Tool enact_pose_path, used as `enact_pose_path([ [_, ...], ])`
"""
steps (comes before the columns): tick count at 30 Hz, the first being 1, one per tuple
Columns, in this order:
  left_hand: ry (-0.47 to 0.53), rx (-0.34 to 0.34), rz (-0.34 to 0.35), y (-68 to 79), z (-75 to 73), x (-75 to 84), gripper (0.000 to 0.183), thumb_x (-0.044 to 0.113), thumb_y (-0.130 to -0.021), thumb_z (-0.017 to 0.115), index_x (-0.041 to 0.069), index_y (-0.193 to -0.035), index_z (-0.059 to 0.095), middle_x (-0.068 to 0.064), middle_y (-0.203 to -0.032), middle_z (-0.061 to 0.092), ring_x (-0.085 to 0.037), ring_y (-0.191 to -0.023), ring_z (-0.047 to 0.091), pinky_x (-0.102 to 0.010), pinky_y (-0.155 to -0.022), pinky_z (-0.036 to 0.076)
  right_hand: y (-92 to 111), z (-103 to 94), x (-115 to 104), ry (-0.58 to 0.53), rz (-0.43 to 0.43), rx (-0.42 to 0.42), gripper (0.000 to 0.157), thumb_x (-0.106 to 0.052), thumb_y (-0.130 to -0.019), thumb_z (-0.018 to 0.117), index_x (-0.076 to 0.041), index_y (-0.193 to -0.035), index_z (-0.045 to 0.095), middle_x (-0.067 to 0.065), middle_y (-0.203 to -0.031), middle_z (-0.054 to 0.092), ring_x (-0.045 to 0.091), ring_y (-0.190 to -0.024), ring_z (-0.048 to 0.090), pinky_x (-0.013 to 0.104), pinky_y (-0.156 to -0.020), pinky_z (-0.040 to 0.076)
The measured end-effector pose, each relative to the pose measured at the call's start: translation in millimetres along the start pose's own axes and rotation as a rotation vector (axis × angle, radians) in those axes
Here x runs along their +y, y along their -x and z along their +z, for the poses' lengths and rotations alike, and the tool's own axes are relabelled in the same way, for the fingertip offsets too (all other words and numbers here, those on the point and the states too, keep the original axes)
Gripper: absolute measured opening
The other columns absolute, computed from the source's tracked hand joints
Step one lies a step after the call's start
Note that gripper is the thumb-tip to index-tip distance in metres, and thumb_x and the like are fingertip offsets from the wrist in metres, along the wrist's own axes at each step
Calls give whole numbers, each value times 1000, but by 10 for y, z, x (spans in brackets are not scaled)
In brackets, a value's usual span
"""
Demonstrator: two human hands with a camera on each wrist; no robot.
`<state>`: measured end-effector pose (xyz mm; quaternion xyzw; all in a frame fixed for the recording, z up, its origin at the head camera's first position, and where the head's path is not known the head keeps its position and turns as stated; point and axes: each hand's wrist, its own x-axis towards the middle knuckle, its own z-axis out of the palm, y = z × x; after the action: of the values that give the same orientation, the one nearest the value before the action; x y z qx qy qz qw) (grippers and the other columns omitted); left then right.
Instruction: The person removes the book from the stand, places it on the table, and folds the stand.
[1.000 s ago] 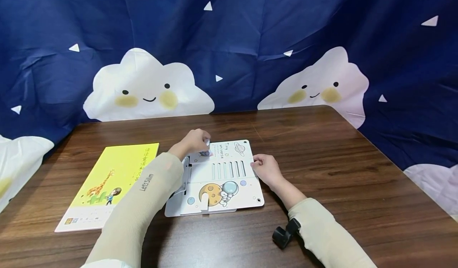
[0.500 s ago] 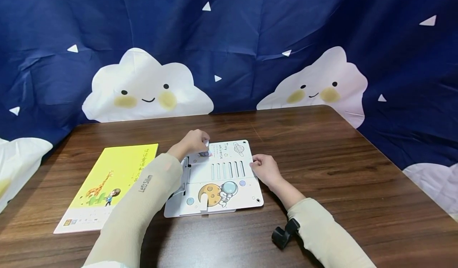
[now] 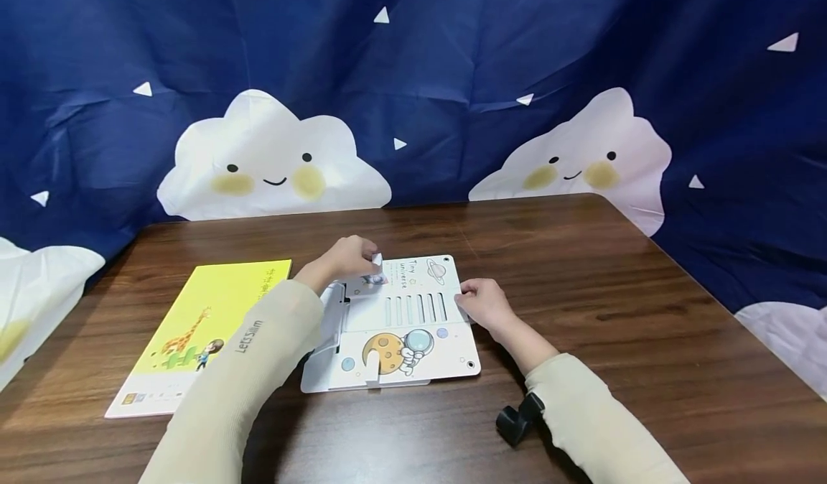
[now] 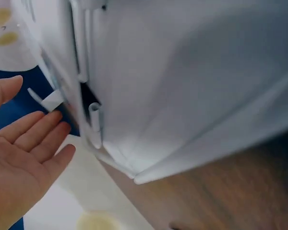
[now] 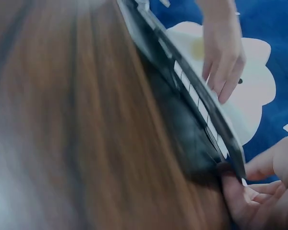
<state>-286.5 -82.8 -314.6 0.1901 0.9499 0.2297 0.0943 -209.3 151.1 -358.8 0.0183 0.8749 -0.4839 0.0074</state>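
Observation:
A white book stand point(image 3: 371, 319) with space cartoons and the words "Tiny universe" lies on the table. My right hand point(image 3: 484, 302) pinches its right edge, with the thumb on one face and fingers on the other in the right wrist view. At the far edge my left hand point(image 3: 349, 257) is beside a small white page clip point(image 3: 377, 259). In the left wrist view the fingers of that hand point(image 4: 29, 153) are nearly straight and the thumb stands apart, the clip close to the fingertips. Whether they touch it I cannot tell. Another clip point(image 3: 372, 365) sits at the near edge.
A yellow book point(image 3: 207, 312) with a giraffe lies at the left, partly behind the left sleeve point(image 3: 258, 355). The brown wooden table point(image 3: 581, 290) reaches back to a blue curtain point(image 3: 426, 75) with clouds. A black strap mount point(image 3: 517, 421) is on the right wrist.
My left hand has drawn slightly left from the far clip, which shows a little more. The right hand keeps its grip. The head view has shifted slightly.

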Motion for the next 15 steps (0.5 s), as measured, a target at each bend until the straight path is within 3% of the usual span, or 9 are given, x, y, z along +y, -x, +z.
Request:
enact_pose_path([
  [3, 35, 9, -15, 43, -71, 11, 51, 20, -78, 59, -6, -119, 46, -15, -116, 51, -26, -110, 43, -34, -91, 34, -31, -69, -31, 51, -6, -37, 25, -5, -80, 52, 10, -99, 56, 11, -73, 55, 15, -56, 55, 26, -48, 48],
  [7, 52, 36, -26, 124, -181, 28, 51, 22, -81, 56, -5, -122, 43, -16, -121, 47, -28, -113, 39, -36, -92, 32, -89, -186, -108, 258, -96, -45, 32, -12, -81, 53, 10, -105, 53, 10, -70, 59, 18, -56, 57, 30, -52, 47],
  [15, -28, 147, 29, 345, -414, 59, 64, 38, -85, 50, -4, -130, 32, -19, -129, 37, -31, -118, 33, -40, -95, 27, -167, -404, -449, 585, -239, -54, 45, -25, -83, 51, 5, -117, 47, 18, -98, 59, 31, -90, 54, 43, -73, 42],
])
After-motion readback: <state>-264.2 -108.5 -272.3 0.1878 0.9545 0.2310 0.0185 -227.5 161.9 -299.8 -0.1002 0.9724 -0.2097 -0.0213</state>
